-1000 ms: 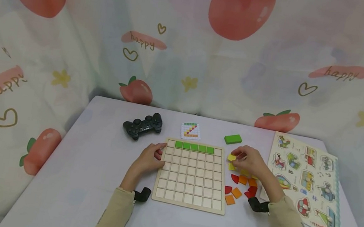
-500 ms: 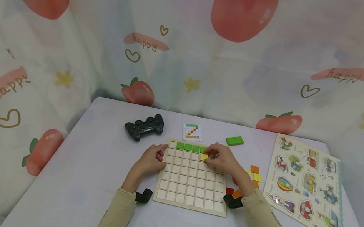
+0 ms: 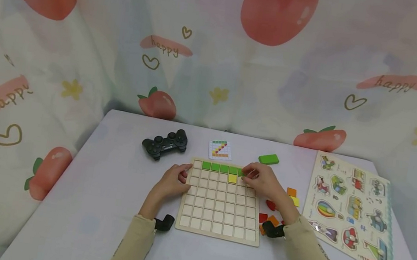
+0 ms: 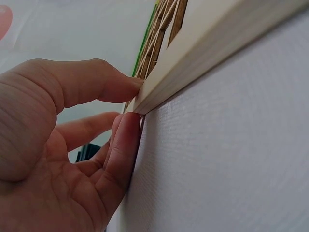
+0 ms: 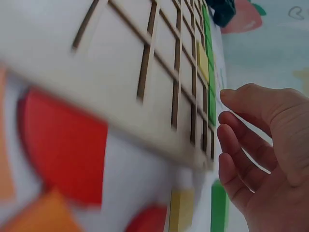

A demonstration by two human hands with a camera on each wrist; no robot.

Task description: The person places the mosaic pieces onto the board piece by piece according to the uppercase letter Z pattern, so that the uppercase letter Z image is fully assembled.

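A wooden grid board (image 3: 207,214) lies in the middle of the table, with a row of green squares (image 3: 224,168) along its far edge. One yellow square (image 3: 232,178) sits in the second row, below a green one. My left hand (image 3: 172,181) holds the board's left edge; in the left wrist view the thumb (image 4: 104,82) is against the upper side and the fingers touch the edge. Above the board's far right corner is my right hand (image 3: 263,180). Its fingers (image 5: 241,162) are loosely bent, with nothing between them and the thumb.
A printed pattern card (image 3: 220,150) and a black game controller (image 3: 165,144) lie behind the board. A green block (image 3: 269,159) is at the back right. Red (image 5: 67,150), orange (image 3: 292,192) and yellow pieces lie right of the board, beside a picture puzzle (image 3: 353,212).
My right hand carried the yellow square from the loose pieces to the second row, let go of it and moved slightly right. My left hand stays at the board's edge.
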